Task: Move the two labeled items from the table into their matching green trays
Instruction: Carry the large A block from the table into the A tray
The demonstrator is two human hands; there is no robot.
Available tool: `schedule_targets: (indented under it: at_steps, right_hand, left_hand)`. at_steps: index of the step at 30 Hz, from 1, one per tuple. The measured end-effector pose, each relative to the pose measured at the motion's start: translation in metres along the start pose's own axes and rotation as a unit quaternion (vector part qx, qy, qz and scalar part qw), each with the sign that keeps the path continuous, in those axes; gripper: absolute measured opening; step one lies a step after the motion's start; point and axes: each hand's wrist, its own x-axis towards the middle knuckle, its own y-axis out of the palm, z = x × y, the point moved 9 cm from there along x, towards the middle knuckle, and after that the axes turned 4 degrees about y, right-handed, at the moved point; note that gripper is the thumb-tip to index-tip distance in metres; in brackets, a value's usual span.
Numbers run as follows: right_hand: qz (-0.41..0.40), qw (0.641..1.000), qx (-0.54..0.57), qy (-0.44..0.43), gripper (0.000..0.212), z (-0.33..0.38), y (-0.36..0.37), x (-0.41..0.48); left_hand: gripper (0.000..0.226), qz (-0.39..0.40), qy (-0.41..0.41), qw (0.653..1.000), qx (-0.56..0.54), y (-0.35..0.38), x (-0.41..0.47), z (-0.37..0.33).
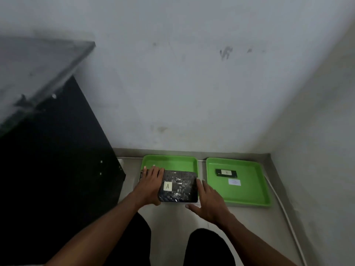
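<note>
**Both hands on item A over the left tray**

A large dark panel leans against the wall, well to the left of the left hand.

The left hand lies flat with fingers spread over the left end of the wrapped item A. Its fingertips reach toward the far rim of the left green tray, and its palm covers the item's near left corner. It presses or steadies the item rather than closing around it; whether the thumb hooks under the edge cannot be told.

The wrapped item A is a dark, flat rectangle in glossy film, between the two hands. A pale note marked A sits on its top, just to the right of the left hand. The item lies over the near part of the left green tray, and its near edge reaches past the tray's front rim toward the person.

The right hand is open, fingers extended, its fingertips touching the item's right edge and its thumb spread out toward the person over the bench. It grips nothing.

To the right of the right hand, the right green tray rests on the bench and holds a small dark bar-shaped item with a pale label, its letter too blurred to read. A white label lies on the tray floor just nearer than the bar.
</note>
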Motion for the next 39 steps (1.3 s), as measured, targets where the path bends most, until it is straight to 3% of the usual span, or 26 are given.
schedule_targets:
  at_steps: [9, 15, 28, 33, 39]
  right_hand:
    - [0.002, 1.000, -0.010, -0.001, 0.102, -0.019, 0.085, 0.056]
    - [0.042, 0.998, 0.040, 0.033, 0.084, -0.033, 0.126, 0.091]
    - [0.251, 0.966, -0.032, 0.061, 0.068, -0.035, 0.254, 0.142]
    - [0.156, 0.981, -0.093, 0.071, 0.089, -0.024, 0.225, 0.146]
    - [0.175, 0.981, -0.040, 0.070, 0.087, -0.025, 0.245, 0.146]
  left_hand:
    - [0.127, -0.033, -0.023, 0.999, 0.001, 0.068, 0.051, 0.036]
    - [0.128, -0.001, -0.031, 0.999, -0.010, 0.086, 0.100, 0.060]
    - [0.132, 0.067, -0.077, 0.992, -0.067, 0.147, 0.224, 0.129]
    - [0.119, 0.079, -0.074, 0.989, -0.104, 0.165, 0.232, 0.146]
    - [0.103, 0.078, -0.084, 0.989, -0.094, 0.172, 0.228, 0.139]
